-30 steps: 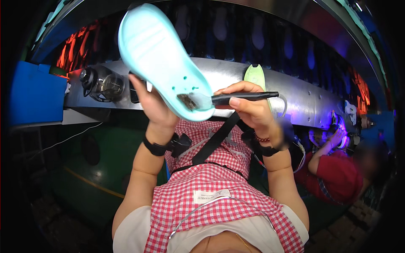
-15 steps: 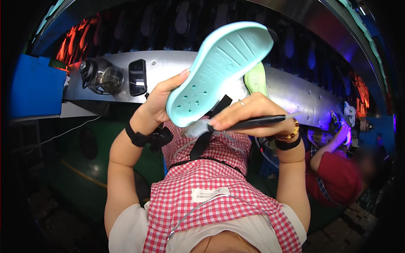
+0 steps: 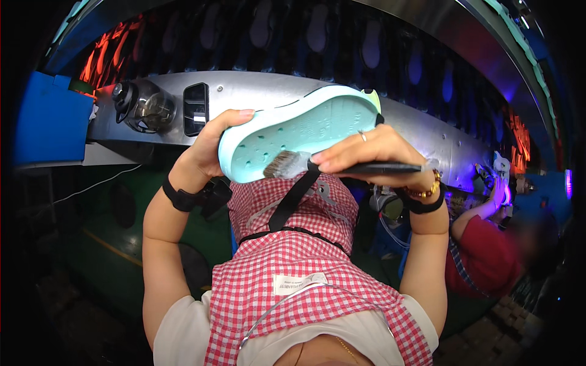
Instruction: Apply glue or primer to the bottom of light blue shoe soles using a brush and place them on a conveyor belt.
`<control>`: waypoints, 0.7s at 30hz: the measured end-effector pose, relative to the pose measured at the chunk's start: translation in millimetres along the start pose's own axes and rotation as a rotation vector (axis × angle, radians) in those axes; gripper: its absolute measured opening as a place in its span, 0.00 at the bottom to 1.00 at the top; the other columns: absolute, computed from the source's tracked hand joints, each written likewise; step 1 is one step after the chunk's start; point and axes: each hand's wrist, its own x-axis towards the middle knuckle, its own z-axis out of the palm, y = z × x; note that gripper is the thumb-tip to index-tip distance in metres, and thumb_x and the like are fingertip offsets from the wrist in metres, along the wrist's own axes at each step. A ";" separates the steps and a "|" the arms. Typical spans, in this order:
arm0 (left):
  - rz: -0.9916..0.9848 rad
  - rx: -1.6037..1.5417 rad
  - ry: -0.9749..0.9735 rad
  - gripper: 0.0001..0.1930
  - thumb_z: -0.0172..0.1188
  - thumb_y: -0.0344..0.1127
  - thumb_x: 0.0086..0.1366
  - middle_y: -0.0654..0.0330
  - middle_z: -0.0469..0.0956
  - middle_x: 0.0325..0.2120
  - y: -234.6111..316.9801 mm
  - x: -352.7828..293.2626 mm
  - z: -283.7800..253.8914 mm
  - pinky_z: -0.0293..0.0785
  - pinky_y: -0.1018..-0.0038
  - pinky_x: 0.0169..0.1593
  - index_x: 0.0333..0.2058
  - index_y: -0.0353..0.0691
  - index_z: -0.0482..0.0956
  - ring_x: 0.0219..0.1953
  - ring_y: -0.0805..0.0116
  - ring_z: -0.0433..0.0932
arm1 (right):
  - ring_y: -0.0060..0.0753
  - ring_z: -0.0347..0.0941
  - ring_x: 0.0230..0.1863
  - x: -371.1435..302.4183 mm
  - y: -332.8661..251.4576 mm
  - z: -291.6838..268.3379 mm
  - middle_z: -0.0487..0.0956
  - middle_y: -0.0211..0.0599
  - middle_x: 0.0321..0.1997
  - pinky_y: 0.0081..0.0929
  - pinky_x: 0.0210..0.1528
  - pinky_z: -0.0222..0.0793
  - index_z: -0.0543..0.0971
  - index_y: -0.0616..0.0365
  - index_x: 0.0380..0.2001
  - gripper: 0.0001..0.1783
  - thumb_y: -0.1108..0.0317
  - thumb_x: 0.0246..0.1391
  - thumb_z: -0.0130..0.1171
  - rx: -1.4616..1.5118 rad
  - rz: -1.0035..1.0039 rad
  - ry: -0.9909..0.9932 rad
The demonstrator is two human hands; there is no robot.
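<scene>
A pale turquoise shoe sole [image 3: 305, 129] with a raised rim, small holes at one end and a patterned inner face is held up over the metal ledge's front edge. My left hand [image 3: 207, 146] closes on its left end, thumb along the upper rim. In my right hand [image 3: 381, 152] is a brush [image 3: 285, 163] with a dark handle, gripped between thumb and fingers. Its bristles lie against the sole's inner face near the lower rim. A black strap [image 3: 293, 204] hangs below the brush. Behind the sole, most of a light green piece [image 3: 371, 96] is hidden.
On the metal ledge [image 3: 238, 91] stand a clear jug [image 3: 149, 107] with a dark lid and a black rectangular object [image 3: 196, 110]. Sole shapes [image 3: 317, 30] line the dark rack beyond. At the right, a person in a red sleeve [image 3: 485, 253] has a hand under purple light.
The sole has come down and tilted, its right end dropping most. The brush's bristles, earlier below the lower rim, are now against the inner face.
</scene>
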 end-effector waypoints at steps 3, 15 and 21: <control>0.052 0.137 0.082 0.23 0.46 0.44 0.56 0.50 0.75 0.33 0.1 -5.6 -7.3 0.74 0.74 0.35 0.42 0.29 0.70 0.32 0.65 0.76 | 0.39 0.75 0.40 -4.3 -14.4 -2.0 0.77 0.45 0.35 0.27 0.41 0.70 0.78 0.64 0.31 0.11 0.79 0.38 0.59 -0.035 0.081 -0.028; 0.368 -0.339 -0.273 0.32 0.36 0.58 0.60 0.56 0.59 0.55 -23.3 11.7 -43.9 0.53 0.53 0.57 0.55 0.41 0.58 0.57 0.54 0.56 | 0.29 0.70 0.31 -8.2 -23.2 15.4 0.79 0.35 0.32 0.24 0.37 0.65 0.79 0.59 0.30 0.14 0.76 0.33 0.64 -0.145 -0.027 0.325; 0.427 -0.379 -0.160 0.40 0.23 0.68 0.57 0.48 0.61 0.51 -55.3 50.6 -25.5 0.59 0.53 0.53 0.55 0.40 0.56 0.51 0.50 0.63 | 0.28 0.70 0.31 7.0 32.8 36.1 0.76 0.38 0.28 0.22 0.34 0.65 0.79 0.60 0.31 0.11 0.72 0.38 0.61 0.069 0.363 0.576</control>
